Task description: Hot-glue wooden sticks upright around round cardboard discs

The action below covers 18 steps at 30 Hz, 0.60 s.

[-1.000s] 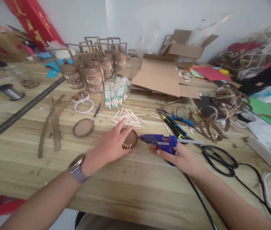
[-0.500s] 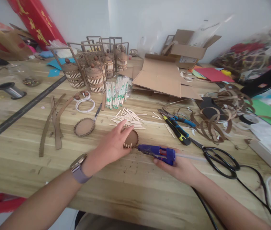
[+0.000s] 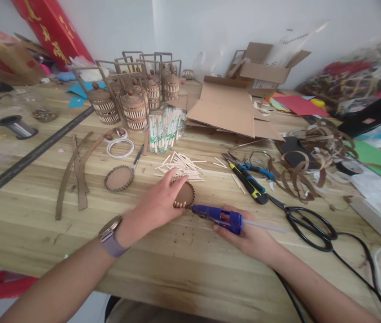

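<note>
My right hand is wrapped round a blue hot glue gun with a clear glue stick out of its back. Its nozzle points left, at the near rim of a round cardboard disc with a toothed edge and a few short sticks along that rim. My left hand holds this disc from the left, thumb and fingers spread round it and hiding part of it. Just behind lies a heap of short wooden sticks. A second toothed disc lies to the left.
Small lidded baskets with tall handles stand at the back. Wrapped sticks lie before them, beside flat cardboard. To the right are a utility knife, pliers, black scissors and curled brown strips.
My right hand has shifted the glue gun slightly left and down, its nozzle closer to the disc's near rim. My left hand and the disc have hardly moved.
</note>
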Motion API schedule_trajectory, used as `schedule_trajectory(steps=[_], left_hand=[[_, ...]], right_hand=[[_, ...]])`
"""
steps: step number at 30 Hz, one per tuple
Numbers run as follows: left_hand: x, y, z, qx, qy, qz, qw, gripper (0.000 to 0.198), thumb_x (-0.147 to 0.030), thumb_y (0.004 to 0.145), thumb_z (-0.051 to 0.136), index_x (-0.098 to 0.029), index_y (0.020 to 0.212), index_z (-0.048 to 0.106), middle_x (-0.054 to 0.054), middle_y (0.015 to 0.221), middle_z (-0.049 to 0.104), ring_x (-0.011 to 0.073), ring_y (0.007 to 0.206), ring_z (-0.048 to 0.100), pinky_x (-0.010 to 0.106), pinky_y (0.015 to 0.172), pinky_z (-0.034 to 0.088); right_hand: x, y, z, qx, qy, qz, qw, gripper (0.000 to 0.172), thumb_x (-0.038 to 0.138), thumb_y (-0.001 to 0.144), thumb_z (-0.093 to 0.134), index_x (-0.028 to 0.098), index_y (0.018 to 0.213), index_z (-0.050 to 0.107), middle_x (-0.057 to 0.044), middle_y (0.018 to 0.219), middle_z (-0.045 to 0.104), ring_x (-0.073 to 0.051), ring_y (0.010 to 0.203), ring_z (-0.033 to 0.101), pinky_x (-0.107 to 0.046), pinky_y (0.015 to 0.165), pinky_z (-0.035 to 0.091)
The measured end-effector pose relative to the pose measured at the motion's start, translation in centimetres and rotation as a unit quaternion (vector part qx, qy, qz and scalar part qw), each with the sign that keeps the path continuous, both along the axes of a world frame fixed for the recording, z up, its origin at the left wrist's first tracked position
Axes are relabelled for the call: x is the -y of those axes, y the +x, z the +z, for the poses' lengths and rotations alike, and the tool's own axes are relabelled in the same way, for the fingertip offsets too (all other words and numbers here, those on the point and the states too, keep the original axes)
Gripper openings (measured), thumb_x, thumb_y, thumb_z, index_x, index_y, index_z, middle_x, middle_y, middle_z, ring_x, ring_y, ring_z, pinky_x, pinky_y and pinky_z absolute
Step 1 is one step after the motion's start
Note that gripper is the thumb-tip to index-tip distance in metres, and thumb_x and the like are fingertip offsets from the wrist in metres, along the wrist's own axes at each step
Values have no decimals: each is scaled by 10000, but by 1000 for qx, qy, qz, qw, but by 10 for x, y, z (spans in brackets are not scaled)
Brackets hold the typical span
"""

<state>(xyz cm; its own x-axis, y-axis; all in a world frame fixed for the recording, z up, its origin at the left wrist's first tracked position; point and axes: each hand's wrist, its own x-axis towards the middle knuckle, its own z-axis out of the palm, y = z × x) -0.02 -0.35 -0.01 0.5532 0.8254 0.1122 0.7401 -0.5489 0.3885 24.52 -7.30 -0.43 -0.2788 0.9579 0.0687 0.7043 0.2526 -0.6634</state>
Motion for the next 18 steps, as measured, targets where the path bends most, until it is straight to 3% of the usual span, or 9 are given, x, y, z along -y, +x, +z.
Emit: schedule_trajectory(steps=[8, 18], left_hand=[[0, 1, 2, -9, -5, 5, 1000, 827, -200, 729, 723, -230, 1463, 343, 166, 1566, 249, 368, 1332, 469, 461, 1026, 485], [0, -1, -2, -2, 6, -1, 1000, 850, -219, 736, 726, -244, 1477, 311, 163, 1570, 231, 369, 1352, 441, 468, 1038, 475]], right_hand=[[0, 1, -1, 10, -4, 8, 1000, 293, 443, 849, 565, 186, 917, 685, -97, 882, 732, -260, 818, 702, -363, 760, 567], [-1, -3, 3, 17, 47, 51, 997, 194, 348, 894, 531, 219, 753, 567, -31, 731, 646, -182, 671, 633, -280, 637, 516]])
